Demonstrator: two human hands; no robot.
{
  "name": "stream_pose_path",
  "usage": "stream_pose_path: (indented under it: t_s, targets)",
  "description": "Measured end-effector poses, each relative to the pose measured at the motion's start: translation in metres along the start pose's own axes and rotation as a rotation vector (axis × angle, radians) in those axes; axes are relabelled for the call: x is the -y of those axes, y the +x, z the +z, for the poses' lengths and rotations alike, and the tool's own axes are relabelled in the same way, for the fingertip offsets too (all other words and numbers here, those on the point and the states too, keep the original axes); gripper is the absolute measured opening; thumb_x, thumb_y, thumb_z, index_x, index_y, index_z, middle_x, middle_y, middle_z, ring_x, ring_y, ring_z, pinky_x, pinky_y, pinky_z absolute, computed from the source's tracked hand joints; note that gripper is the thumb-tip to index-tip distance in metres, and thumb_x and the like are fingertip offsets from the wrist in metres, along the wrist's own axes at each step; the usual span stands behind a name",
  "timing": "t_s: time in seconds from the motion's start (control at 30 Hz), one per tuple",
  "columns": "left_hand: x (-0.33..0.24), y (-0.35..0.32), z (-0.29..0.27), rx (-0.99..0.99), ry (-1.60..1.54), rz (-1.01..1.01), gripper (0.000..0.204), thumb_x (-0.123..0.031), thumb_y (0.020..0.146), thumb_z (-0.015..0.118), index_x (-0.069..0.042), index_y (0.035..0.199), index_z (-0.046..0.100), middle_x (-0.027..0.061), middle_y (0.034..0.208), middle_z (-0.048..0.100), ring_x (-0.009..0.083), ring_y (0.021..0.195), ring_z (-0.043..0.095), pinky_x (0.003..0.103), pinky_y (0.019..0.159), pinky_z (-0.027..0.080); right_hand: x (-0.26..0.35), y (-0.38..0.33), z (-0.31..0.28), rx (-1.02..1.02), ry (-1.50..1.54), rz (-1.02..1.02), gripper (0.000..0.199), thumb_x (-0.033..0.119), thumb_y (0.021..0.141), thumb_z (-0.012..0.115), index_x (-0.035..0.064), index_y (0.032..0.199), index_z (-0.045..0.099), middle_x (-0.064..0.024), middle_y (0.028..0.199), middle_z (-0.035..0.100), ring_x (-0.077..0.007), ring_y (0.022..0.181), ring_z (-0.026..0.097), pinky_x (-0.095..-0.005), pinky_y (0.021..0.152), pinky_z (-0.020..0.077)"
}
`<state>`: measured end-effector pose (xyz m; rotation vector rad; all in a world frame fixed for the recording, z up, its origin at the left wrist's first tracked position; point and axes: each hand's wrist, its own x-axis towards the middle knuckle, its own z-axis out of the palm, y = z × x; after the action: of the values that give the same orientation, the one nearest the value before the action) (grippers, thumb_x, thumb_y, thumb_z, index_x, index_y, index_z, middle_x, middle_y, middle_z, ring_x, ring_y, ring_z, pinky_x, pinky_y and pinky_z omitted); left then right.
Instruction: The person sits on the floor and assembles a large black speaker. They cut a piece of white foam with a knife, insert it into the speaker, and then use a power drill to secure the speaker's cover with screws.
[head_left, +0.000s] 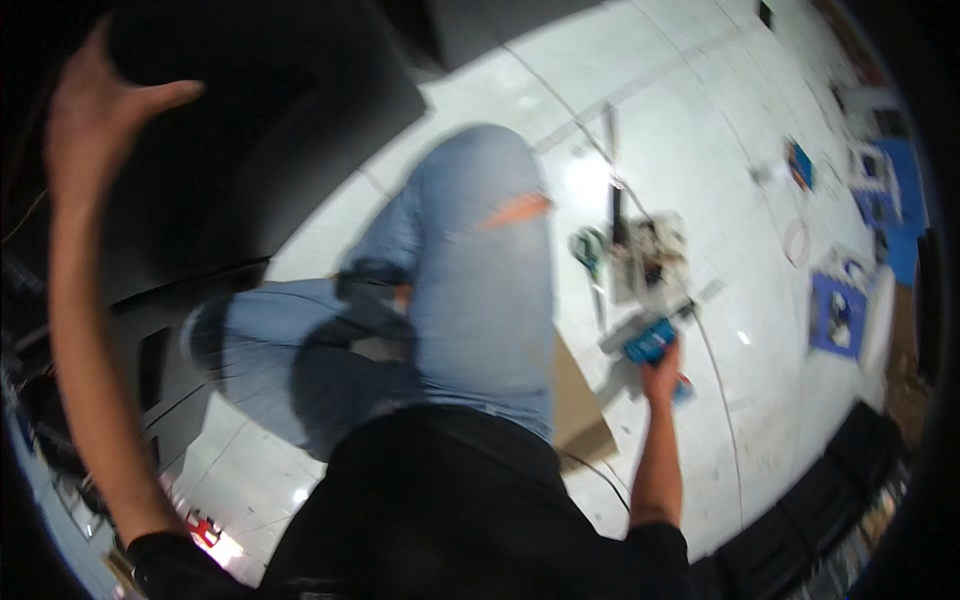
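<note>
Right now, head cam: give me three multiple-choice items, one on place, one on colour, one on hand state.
1. Where is the right hand?
A. Down at the white floor, on a blue object
B. Resting on the knee
C. Raised against the dark panel

2. What colour are the trousers?
A. Black
B. Light blue
C. Green

3. How is the left hand?
A. Clenched on a red tool
B. Flat on the floor
C. Raised, fingers spread, by the dark panel

Answers:
1. A, the right arm stretches down and the hand meets the blue object on the floor.
2. B, the bent legs show light blue denim.
3. C, the hand is up at the picture's top left, thumb out, gripping nothing that can be seen.
</note>
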<state>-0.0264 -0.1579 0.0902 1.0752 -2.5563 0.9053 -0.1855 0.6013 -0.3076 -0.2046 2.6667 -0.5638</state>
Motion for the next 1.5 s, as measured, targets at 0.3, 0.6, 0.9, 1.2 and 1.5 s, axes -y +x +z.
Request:
stream_pose_path:
  t_s: [0.3, 0.6, 0.9, 1.2, 1.5]
  targets:
    - [-0.043, -0.003, -0.049, -0.083, -0.092, -0.022, 0.117, -0.042, 0.05, 0.098, -0.006, 0.148, 0.045, 0.0204, 0.13, 0.055, 0.0383, 0.121, 0.055, 0.047, 0.102, 0.048, 0.163, 0.022, -0.079, 0.014, 1.208, -0.127, 0.074, 0.059, 0.097, 0.053, 0.0033, 0.145, 0.043, -0.0122, 0.114, 0.066, -0.0239, 0.094, 0.07, -0.0375, 0.084, 0.0583]
    - [-0.056, 0.0, -0.074, -0.067, -0.105, -0.069, 0.114, -0.038, 0.046, 0.099, -0.001, 0.141, 0.048, 0.0152, 0.119, 0.055, 0.0349, 0.117, 0.053, 0.044, 0.1, 0.046, 0.394, -0.008, -0.04, 0.023, 0.328, -0.836, 0.037, 0.027, 0.09, 0.071, 0.0084, 0.121, 0.066, -0.0121, 0.1, 0.073, -0.0305, 0.088, 0.071, -0.0409, 0.077, 0.0554]
    - [-0.065, -0.003, -0.066, -0.118, -0.075, -0.097, 0.114, -0.033, 0.044, 0.099, -0.003, 0.141, 0.048, 0.015, 0.12, 0.054, 0.0356, 0.118, 0.054, 0.044, 0.101, 0.047, 0.483, -0.02, -0.026, -0.007, 0.512, -1.336, 0.048, 0.01, 0.083, 0.07, -0.0059, 0.127, 0.061, -0.0219, 0.1, 0.071, -0.0314, 0.081, 0.071, -0.0386, 0.073, 0.056]
    - [-0.059, -0.005, -0.055, -0.152, -0.046, -0.073, 0.113, -0.029, 0.044, 0.099, -0.004, 0.142, 0.046, 0.0152, 0.122, 0.054, 0.0353, 0.119, 0.055, 0.044, 0.1, 0.048, 0.508, -0.023, -0.031, -0.069, 0.549, -1.318, 0.047, 0.007, 0.077, 0.083, -0.0057, 0.12, 0.067, -0.0195, 0.094, 0.074, -0.0314, 0.082, 0.073, -0.0372, 0.075, 0.0587]
    - [-0.059, -0.006, -0.05, -0.225, -0.082, -0.03, 0.111, -0.027, 0.045, 0.098, -0.004, 0.141, 0.047, 0.0144, 0.119, 0.055, 0.0351, 0.118, 0.055, 0.044, 0.099, 0.048, 0.512, -0.025, -0.027, -0.109, 0.538, -1.336, 0.05, 0.007, 0.076, 0.085, -0.0098, 0.119, 0.067, -0.0207, 0.094, 0.074, -0.0304, 0.08, 0.073, -0.0356, 0.073, 0.0593]
